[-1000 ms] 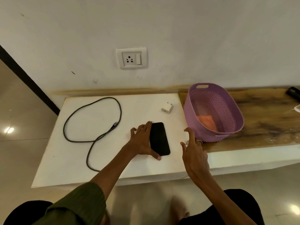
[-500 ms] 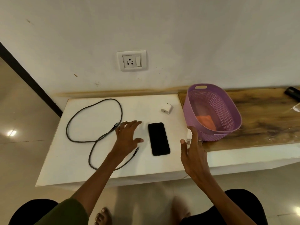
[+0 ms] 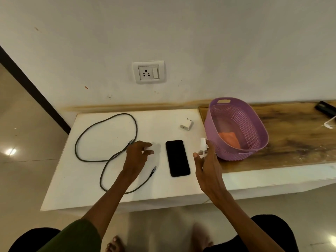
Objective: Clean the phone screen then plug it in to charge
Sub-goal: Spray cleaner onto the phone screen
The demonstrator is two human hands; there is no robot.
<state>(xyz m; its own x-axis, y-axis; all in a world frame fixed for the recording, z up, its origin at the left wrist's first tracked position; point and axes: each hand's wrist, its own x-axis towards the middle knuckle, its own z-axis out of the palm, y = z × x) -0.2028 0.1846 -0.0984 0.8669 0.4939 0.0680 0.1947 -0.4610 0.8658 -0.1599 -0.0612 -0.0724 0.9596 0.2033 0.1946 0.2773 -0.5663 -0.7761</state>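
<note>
— Hands first: what have they got?
— Nothing. The left hand [image 3: 139, 153] hovers empty, fingers loosely curled, beside the phone [image 3: 177, 158]. The right hand [image 3: 207, 166] is spread wide, bare, near a small spray bottle [image 3: 203, 147].
— And the phone?
— Face up on the white table [image 3: 76, 188], between both hands. Cable [image 3: 105, 135] looped left, charger block [image 3: 186, 124] behind, purple basket [image 3: 254, 142] right, wall socket [image 3: 148, 72] above.

Purple basket [image 3: 258, 142] (on wooden ledge [image 3: 298, 139]), dark object [image 3: 325, 109] far right
</note>
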